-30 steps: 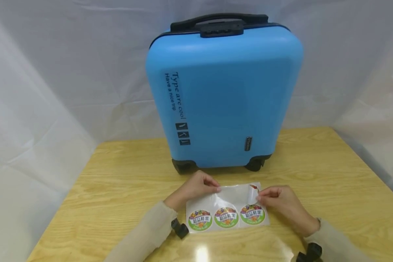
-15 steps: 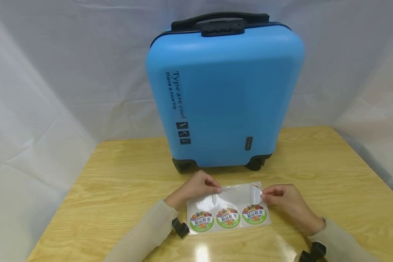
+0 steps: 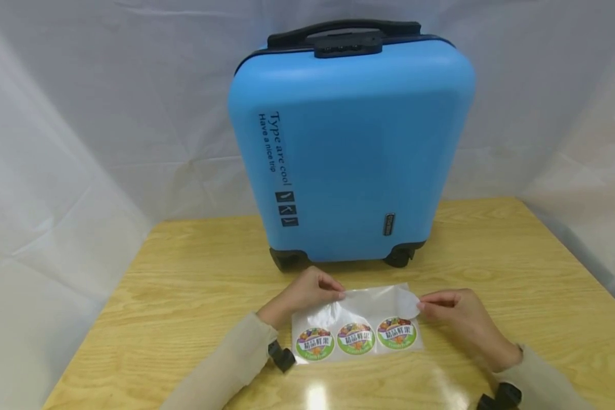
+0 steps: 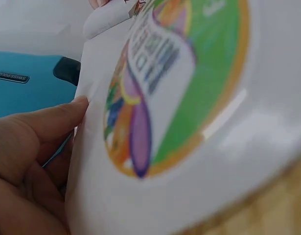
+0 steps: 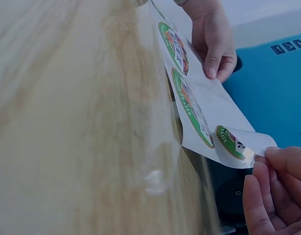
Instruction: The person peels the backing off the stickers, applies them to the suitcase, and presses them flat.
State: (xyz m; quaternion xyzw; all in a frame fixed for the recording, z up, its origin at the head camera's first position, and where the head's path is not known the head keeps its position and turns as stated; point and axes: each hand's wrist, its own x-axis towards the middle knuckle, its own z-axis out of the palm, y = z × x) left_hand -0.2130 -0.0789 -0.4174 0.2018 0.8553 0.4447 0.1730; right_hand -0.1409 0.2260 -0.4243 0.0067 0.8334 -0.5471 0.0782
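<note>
A white sticker sheet (image 3: 369, 303) with a row of three round fruit labels lies in front of the suitcase. My left hand (image 3: 307, 293) pinches its top edge between thumb and fingers. At the sheet's upper right corner, my right hand (image 3: 463, 319) pinches the edge of another round sticker (image 3: 409, 305), curled back so its white underside shows. In the right wrist view part of that sticker's green printed face (image 5: 229, 143) still lies against the sheet. The left wrist view shows one label (image 4: 155, 88) close up beside my left thumb.
A blue suitcase (image 3: 359, 154) with a black handle (image 3: 343, 27) stands upright on the wooden table (image 3: 195, 267), just behind the sheet. Pale cloth (image 3: 107, 102) hangs behind and at both sides. Black wrist straps (image 3: 282, 357) sit on both sleeves.
My right hand has moved to the right, drawing the sticker's edge with it; more of the white underside shows and its red print is out of sight. The left hand stays put.
</note>
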